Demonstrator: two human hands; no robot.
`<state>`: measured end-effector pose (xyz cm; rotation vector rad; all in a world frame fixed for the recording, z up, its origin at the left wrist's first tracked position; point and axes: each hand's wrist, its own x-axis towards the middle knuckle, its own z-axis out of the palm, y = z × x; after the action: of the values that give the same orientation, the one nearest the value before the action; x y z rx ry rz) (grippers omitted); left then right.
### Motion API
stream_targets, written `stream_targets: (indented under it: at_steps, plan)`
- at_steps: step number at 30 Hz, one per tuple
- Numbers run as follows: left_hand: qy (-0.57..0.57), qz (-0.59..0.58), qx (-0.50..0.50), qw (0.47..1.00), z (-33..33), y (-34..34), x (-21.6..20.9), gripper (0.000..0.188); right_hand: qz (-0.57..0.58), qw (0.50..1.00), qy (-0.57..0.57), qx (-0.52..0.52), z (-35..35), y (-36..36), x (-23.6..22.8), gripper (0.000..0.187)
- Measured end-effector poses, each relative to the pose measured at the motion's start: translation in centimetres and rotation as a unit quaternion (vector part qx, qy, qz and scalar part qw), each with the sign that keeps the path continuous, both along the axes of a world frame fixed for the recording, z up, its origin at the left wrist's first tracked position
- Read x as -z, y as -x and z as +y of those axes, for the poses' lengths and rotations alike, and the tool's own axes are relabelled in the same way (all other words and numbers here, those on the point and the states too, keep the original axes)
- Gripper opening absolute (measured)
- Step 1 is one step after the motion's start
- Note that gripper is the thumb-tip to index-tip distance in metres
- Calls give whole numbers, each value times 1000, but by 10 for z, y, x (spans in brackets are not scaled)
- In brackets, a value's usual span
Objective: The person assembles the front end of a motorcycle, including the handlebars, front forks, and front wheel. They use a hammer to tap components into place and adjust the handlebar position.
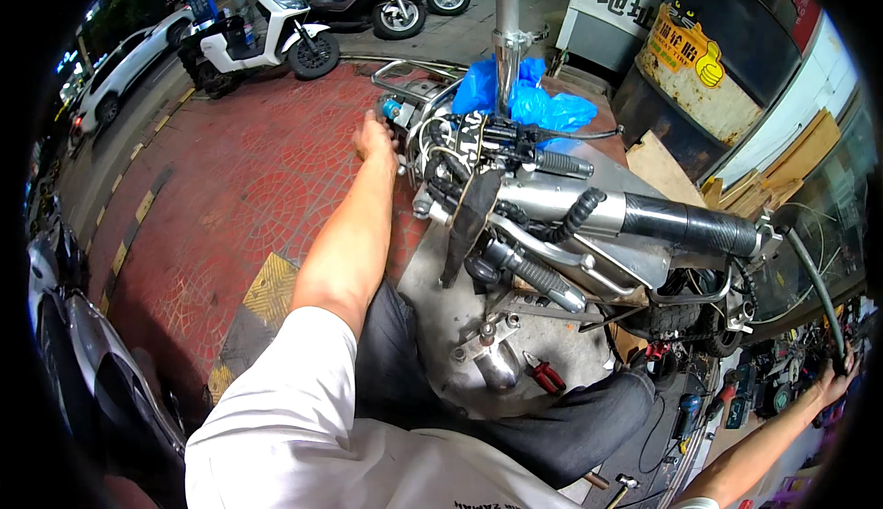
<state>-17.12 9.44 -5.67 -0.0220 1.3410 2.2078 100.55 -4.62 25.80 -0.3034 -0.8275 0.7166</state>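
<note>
A folded electric scooter or small bike [570, 201] lies in front of me, with a silver and black tube and loose cables. My left hand [375, 139] is closed at its far left end, beside a small blue-and-silver part [393, 108]; what the fingers hold is hidden. Far to the right, my right hand [834, 382] is wrapped round the lower end of a long dark tube [815, 274]. Between my legs lie red-handled pliers [546, 376] and a shiny metal part [497, 364]. Two handlebar grips [563, 165] point to the right.
Blue plastic bags [543, 104] lie behind a metal post [508, 45]. At the back right stands a rusty drum [713, 58] near wooden boards [791, 164]. Tools [690, 408] crowd the lower right. Parked scooters [267, 35] line the back; another vehicle [101, 353] stands left.
</note>
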Motion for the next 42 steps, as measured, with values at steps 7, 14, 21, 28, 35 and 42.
stream_targets:
  at_steps: [7,14,21,28,35,42]
  plan:
    - [164,262,-5,951,42,11,-23,42,-204,956,36,208,-50,12,-16,47]
    - [-90,23,192,977,68,71,-40,36,32,999,-31,-31,-38,103,1,11]
    - [-29,39,226,973,95,130,-10,29,27,942,181,281,-23,199,7,33]
    - [2,22,173,985,77,88,-44,23,-46,917,348,188,16,521,165,34]
    - [20,62,182,981,70,84,-53,25,44,935,342,88,57,553,191,30]
    - [0,53,186,981,78,91,-59,16,88,932,348,54,57,553,191,33]
